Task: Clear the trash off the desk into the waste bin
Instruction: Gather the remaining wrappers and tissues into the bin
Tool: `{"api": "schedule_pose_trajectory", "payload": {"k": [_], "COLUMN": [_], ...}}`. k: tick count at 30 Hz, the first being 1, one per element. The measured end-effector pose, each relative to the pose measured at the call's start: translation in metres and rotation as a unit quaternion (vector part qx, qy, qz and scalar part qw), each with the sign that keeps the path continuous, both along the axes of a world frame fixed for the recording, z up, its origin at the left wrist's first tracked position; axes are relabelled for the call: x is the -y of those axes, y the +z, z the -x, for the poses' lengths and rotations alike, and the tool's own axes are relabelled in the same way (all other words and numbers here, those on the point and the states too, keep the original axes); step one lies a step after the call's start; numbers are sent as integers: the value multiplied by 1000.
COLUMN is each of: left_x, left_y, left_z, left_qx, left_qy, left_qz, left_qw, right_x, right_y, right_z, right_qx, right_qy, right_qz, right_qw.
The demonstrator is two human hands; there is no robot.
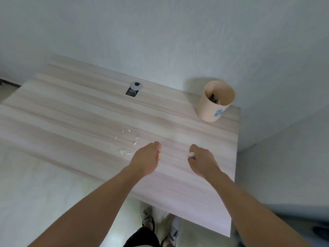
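Small white scraps of trash (124,141) lie scattered on the pale wooden desk (74,113), with a larger crumpled bit (122,152) nearest me. My left hand (146,157) hovers just right of them, fingers curled around something small and yellow. My right hand (200,158) is closed on a white crumpled scrap (190,154) low over the desk. The peach waste bin (216,101) stands at the desk's far right corner with dark scraps inside.
A black tag with a white round top (133,90) lies at the desk's far middle. Walls close in behind and to the right of the desk. My shoes (160,223) show on the light floor below the near edge.
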State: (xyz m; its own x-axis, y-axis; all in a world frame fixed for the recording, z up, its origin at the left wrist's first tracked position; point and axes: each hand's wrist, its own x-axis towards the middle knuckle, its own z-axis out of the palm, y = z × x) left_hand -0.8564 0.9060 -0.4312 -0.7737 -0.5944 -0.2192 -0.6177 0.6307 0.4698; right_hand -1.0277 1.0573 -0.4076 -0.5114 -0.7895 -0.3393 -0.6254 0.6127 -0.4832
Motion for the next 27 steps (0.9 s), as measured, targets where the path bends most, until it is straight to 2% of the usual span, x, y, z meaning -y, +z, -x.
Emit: {"api": "schedule_pose_trajectory", "payload": {"k": [13, 27], "left_x": [42, 78], "left_y": [81, 161], "left_z": [78, 148], "left_qx": [-104, -154], "left_qy": [-103, -179], "left_qz": [111, 121], "left_qw": [983, 964], "right_x": [10, 14], "right_y": [90, 173], "right_z": [47, 86], "right_qx": [-111, -172], "right_qy": [-102, -214], "right_qz": [25, 116], "right_qw": [988, 955]}}
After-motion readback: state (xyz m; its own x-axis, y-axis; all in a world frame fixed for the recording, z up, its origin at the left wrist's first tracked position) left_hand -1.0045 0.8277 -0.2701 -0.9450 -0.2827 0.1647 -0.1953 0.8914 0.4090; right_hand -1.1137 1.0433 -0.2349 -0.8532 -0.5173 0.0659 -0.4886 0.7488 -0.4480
